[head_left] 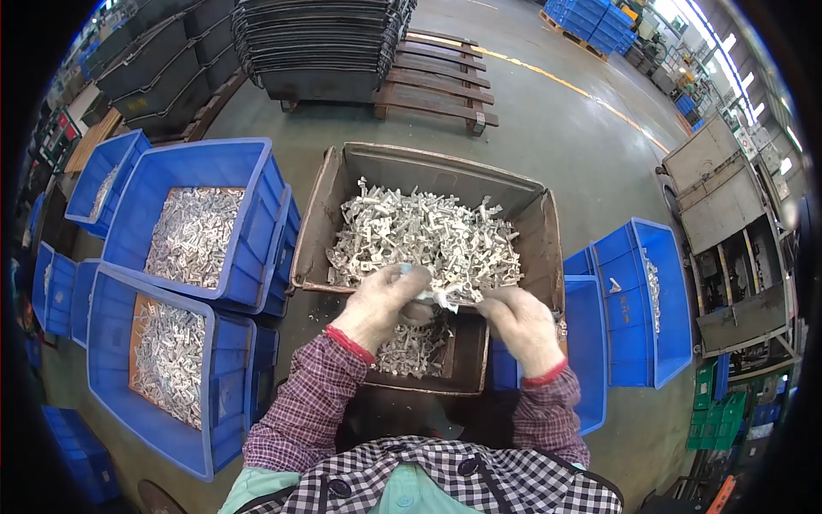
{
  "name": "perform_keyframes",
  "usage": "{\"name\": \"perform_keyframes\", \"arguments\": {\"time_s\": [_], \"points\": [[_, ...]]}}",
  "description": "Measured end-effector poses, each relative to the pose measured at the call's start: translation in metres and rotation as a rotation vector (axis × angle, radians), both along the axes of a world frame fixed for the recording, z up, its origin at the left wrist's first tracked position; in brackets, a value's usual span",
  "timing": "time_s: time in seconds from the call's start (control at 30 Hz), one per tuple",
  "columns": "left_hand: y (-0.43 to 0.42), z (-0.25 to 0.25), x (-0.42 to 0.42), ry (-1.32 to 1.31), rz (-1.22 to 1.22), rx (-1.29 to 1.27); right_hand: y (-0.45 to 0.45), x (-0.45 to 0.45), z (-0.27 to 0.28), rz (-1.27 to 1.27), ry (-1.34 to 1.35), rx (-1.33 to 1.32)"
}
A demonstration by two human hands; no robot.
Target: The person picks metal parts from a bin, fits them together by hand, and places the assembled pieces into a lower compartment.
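Note:
My left hand (387,301), in a pale glove with a red cuff, is closed, its fingertips around a small whitish metal part (445,297). Just to the right, my right hand (524,330) wears a matching glove. Its thumb and fingers are pressed together, and anything between them is too small to make out. Both hands are above the near rim of a worn brown metal bin (445,176). A heap of small silvery metal parts (419,231) fills much of that bin. Below my hands, a smaller dark tray (467,355) contains similar parts (411,349), partly hidden by my left hand.
At left stand blue plastic crates (231,377) with metal parts inside. More blue crates (629,300) are on the right, one with parts in it. Stacked dark metal bins (317,51) and a slatted pallet (437,81) lie ahead. A metal cabinet (719,180) stands far right.

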State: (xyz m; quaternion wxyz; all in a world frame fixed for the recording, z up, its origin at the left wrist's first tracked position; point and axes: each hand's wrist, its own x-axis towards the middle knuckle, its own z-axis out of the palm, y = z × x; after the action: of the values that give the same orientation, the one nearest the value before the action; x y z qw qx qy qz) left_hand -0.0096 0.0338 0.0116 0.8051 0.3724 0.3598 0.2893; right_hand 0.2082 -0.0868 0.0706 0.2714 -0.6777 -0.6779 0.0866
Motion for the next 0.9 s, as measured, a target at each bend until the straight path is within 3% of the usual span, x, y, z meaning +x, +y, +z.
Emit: {"name": "perform_keyframes", "arguments": {"time_s": [0.07,0.13,0.2,0.23,0.33,0.37,0.43,0.47,0.5,0.57,0.6,0.67,0.73,0.8,0.9], "points": [[0.007,0.003,-0.006,-0.029,0.037,-0.048,-0.029,0.042,-0.017,0.226,-0.154,-0.017],[0.005,0.002,-0.007,-0.038,0.037,-0.045,-0.048,0.052,-0.008,-0.395,0.156,-0.676],[-0.001,0.009,-0.003,-0.039,0.049,-0.062,-0.071,0.081,-0.028,-0.544,-0.284,-0.789],[-0.001,0.007,-0.003,-0.045,0.042,-0.055,-0.083,0.079,-0.032,-0.666,-0.421,-0.737],[-0.001,0.003,-0.003,-0.063,0.020,-0.045,-0.090,0.091,-0.040,-0.114,-0.455,-0.084],[0.001,0.004,-0.003,-0.069,0.013,-0.050,-0.068,0.063,-0.024,-0.184,-0.031,-0.213],[0.005,0.002,-0.004,-0.103,-0.050,-0.068,-0.023,0.009,0.009,-0.486,0.930,-0.211],[0.004,0.000,-0.002,-0.115,-0.045,-0.059,-0.006,-0.004,-0.005,-0.397,0.990,-0.180],[0.001,-0.003,0.000,-0.127,-0.039,-0.049,0.004,-0.010,-0.015,-0.217,0.673,-0.183],[-0.004,-0.004,0.001,-0.128,-0.086,0.027,0.025,-0.029,-0.042,-0.052,0.498,-0.022],[-0.002,-0.003,0.001,-0.130,-0.061,0.011,0.032,-0.035,-0.052,-0.062,0.579,-0.046],[-0.002,0.006,-0.010,-0.113,0.028,-0.029,0.042,-0.052,-0.049,-0.278,1.120,-0.184],[0.008,0.009,-0.018,-0.140,0.085,-0.043,0.045,-0.051,-0.033,-0.213,1.219,-0.276],[0.011,0.013,-0.017,-0.143,0.044,-0.109,0.046,-0.048,-0.036,-0.207,1.174,-0.271],[0.007,0.009,-0.018,0.078,0.019,0.074,0.044,-0.045,-0.040,-0.114,0.879,-0.188]]}}
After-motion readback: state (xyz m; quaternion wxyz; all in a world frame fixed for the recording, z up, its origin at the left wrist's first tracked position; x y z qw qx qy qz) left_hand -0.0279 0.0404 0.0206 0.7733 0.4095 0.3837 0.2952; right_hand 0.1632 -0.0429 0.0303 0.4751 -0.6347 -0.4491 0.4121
